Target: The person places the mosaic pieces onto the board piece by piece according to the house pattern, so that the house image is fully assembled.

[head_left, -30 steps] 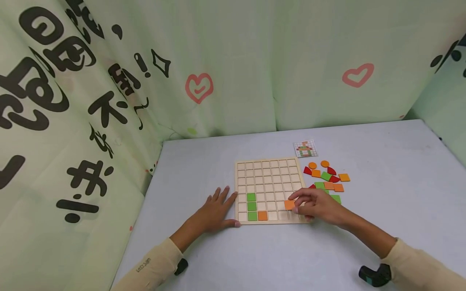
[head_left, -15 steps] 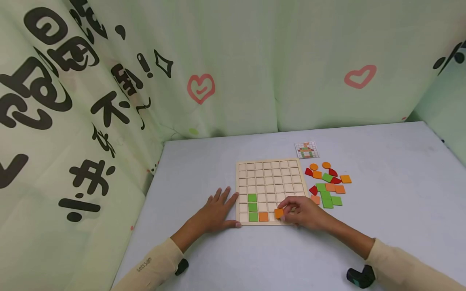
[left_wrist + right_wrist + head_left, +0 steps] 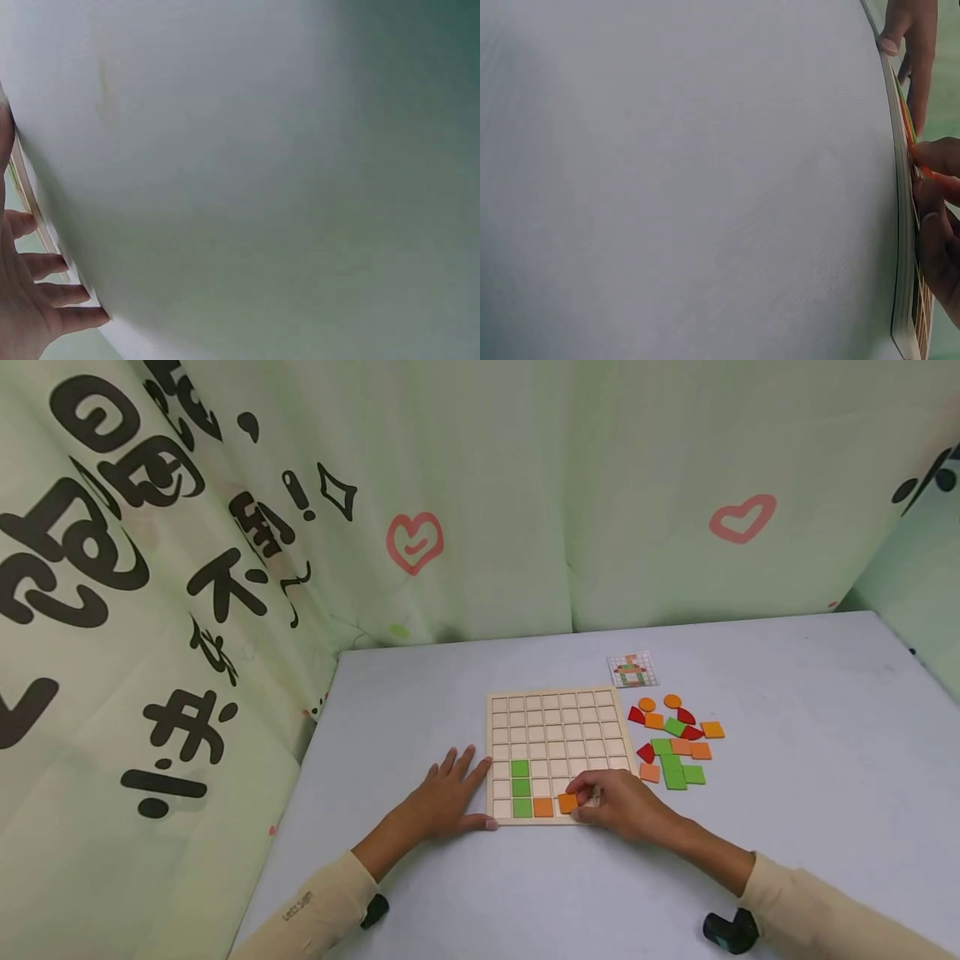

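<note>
A square wooden grid board [image 3: 551,733] lies on the table. Three green square tiles [image 3: 521,787] fill cells in its second column, and an orange square tile [image 3: 543,808] sits beside the lowest one. My right hand [image 3: 622,806] pinches another orange tile [image 3: 567,803] between thumb and fingers, over the front row just right of the placed orange one. Spread flat, my left hand [image 3: 442,793] touches the board's left edge with thumb and index finger. In the left wrist view the fingers [image 3: 64,291] reach out straight beside the board's edge.
Right of the board lies a loose group of green tiles [image 3: 672,772], orange squares, red pieces [image 3: 646,753] and orange discs [image 3: 672,701]. Behind them is a small pattern card [image 3: 632,669] with a coloured figure on a grid. A printed curtain [image 3: 480,485] hangs along the table's back edge.
My right hand has carried the orange tile leftward and toward the board's front row, uncovering tiles at the right. My left hand stays at the board's left edge.
</note>
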The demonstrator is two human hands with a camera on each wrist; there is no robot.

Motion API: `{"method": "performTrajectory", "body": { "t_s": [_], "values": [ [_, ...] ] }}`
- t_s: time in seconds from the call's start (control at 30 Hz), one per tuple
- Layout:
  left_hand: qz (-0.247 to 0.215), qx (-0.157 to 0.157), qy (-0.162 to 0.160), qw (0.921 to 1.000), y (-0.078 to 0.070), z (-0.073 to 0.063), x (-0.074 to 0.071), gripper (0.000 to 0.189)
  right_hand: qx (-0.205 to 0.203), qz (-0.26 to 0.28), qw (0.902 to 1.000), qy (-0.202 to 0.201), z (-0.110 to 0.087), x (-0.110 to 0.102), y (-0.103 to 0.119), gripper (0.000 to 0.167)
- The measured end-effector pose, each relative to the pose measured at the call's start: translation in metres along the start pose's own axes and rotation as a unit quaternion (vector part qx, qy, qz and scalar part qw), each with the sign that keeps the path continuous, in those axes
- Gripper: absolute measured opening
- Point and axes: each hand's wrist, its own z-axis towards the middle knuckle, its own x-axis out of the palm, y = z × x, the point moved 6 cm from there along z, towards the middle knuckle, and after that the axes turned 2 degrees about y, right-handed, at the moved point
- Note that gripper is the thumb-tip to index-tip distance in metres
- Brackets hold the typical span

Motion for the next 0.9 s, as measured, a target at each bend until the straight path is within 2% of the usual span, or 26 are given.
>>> {"method": "performTrajectory", "body": {
  "t_s": [0.27, 0.73, 0.9],
  "values": [
    [0.005, 0.000, -0.003, 1.0000, 0.0003, 0.0006, 0.0010, 0.097, -0.037, -0.062, 0.9973, -0.012, 0.0022, 0.0020, 0.0094, 0.022],
    [0.001, -0.002, 0.000, 1.0000, 0.0002, 0.0006, 0.0014, 0.097, -0.013, -0.066, 0.9977, 0.000, 0.0058, 0.0038, 0.0097, 0.021],
    [-0.003, -0.002, 0.001, 1.0000, -0.0002, -0.0001, 0.0003, 0.097, -0.017, -0.067, 0.9976, 0.001, 0.0062, 0.0042, 0.0110, 0.021]
  ]
}}
